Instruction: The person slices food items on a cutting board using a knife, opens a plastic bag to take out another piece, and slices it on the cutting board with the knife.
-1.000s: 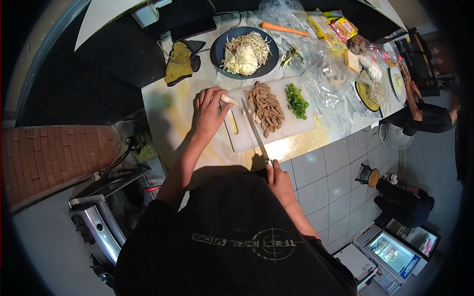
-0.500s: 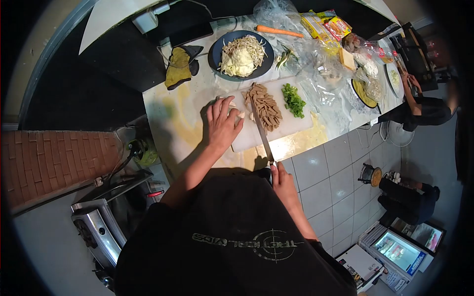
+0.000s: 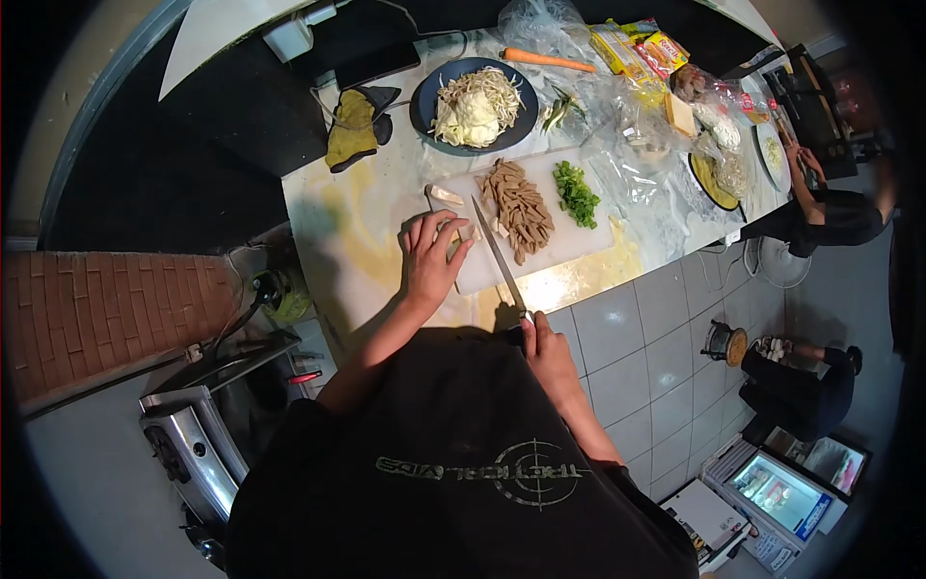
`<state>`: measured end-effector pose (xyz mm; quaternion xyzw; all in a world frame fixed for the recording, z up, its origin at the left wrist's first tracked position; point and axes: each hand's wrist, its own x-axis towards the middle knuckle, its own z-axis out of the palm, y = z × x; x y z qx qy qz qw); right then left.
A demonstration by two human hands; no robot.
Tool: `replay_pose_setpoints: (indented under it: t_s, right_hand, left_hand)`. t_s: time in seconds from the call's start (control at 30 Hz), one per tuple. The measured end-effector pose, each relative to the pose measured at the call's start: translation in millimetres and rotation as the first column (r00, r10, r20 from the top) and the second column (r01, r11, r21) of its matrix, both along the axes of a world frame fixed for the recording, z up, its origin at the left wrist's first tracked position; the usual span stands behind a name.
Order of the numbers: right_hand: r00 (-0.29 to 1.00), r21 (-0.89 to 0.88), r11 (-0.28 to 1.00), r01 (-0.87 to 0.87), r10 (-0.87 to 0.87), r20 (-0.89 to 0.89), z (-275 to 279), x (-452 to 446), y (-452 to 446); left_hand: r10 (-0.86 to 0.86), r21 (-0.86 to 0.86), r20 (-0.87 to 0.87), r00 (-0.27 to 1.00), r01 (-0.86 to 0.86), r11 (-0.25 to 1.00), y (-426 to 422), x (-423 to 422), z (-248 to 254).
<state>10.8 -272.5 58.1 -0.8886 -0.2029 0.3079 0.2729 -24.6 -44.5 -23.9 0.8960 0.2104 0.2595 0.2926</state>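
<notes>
Knife in closed R hand, to rt of half-open L hand; L's hold unclear.

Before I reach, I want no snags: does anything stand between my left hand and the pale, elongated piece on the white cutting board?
Nothing visible: the pale, elongated piece lies just beyond your left hand. The long metal knife in your right hand is to the piece's right, beside the brown sliced strips, outside that gap.

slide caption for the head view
Knife in the right hand, left hand at a board of brown strips and chopped greens.
</notes>
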Motion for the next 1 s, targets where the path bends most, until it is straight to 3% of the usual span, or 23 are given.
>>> replay_pose_setpoints:
  t_s: [0.1, 1.0]
  right_hand:
    - [1.000, 0.019, 1.000, -0.011, 0.010, 0.027, -3.9, -0.9, 2.0]
    - [0.999, 0.034, 0.999, -0.026, 0.025, 0.041, -8.1, -0.3, 7.9]
  left_hand:
    - [-0.025, 0.056, -0.005, 1.000, 0.025, 0.998, 4.4, 0.8, 0.1]
    - [-0.031, 0.000, -0.013, 0.999, 0.031, 1.000, 5.4, 6.1, -8.9]
